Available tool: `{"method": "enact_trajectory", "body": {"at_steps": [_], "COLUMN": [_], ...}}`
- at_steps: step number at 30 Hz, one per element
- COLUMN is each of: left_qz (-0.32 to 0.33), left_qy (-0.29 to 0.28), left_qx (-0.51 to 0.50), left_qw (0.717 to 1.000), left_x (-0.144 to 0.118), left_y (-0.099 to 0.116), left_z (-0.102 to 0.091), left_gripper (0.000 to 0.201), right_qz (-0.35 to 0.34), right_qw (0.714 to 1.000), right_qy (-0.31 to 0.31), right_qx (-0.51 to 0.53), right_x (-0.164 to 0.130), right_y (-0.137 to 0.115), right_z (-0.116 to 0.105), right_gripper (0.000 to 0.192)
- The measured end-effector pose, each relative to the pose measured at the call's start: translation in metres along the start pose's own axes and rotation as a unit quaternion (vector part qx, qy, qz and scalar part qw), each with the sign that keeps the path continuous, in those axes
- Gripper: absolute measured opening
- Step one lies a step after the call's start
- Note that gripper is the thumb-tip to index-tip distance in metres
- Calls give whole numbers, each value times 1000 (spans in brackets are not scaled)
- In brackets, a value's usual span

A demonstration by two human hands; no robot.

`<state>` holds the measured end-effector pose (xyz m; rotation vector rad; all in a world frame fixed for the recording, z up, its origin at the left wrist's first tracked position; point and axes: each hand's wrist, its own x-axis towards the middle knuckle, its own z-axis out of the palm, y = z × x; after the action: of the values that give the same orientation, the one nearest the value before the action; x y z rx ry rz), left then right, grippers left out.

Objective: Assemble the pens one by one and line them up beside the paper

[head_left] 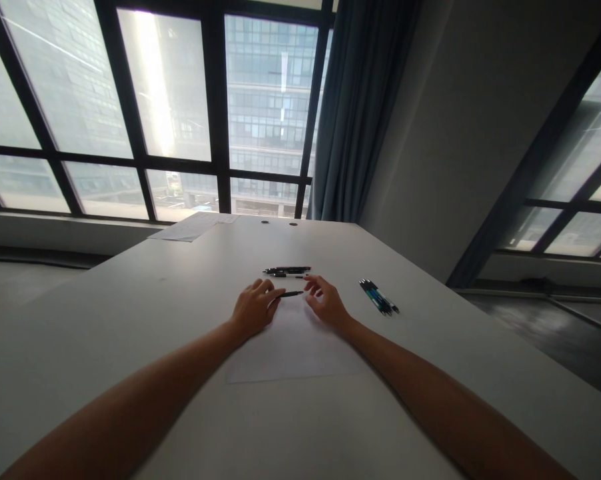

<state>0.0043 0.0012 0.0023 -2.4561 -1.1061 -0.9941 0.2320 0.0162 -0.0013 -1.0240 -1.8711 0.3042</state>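
Observation:
Between my two hands is a dark pen (291, 294), lying roughly level over the far part of a white sheet of paper (290, 360). My left hand (254, 308) pinches its left end between thumb and fingers. Just off the pen's right tip, my right hand (326, 303) has its fingers curved and apart, with nothing seen in them. Several pens (286, 270) lie side by side beyond the hands, the closest one near my right fingertips. To the right rests another group of pens (379, 297), dark with blue and green parts, laid at a slant.
A long white table (180, 400) stretches away toward the windows. Loose papers (190, 229) lie at its far left corner, and two small dark round pieces (279, 223) sit near the far edge. A blue-grey curtain (355, 113) hangs beyond the table.

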Motion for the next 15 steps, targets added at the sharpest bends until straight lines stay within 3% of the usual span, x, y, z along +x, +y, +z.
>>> {"method": "enact_trajectory", "body": {"at_steps": [3, 8, 15], "left_qz": [-5, -9, -51], "left_qy": [2, 0, -11], "left_qx": [-12, -19, -25], "left_qw": [1000, 1000, 998], "left_x": [0, -1, -2], "left_y": [-2, -2, -2], "left_z": [2, 3, 3], "left_gripper": [26, 24, 24], "right_qz": [-30, -47, 5], "right_qw": [999, 995, 998], "right_qy": [-43, -66, 29], "right_qx": [-1, -51, -58], "right_x": [-2, -2, 3], "right_y": [-5, -6, 7], "right_z": [2, 2, -4], "right_gripper": [38, 15, 12]}}
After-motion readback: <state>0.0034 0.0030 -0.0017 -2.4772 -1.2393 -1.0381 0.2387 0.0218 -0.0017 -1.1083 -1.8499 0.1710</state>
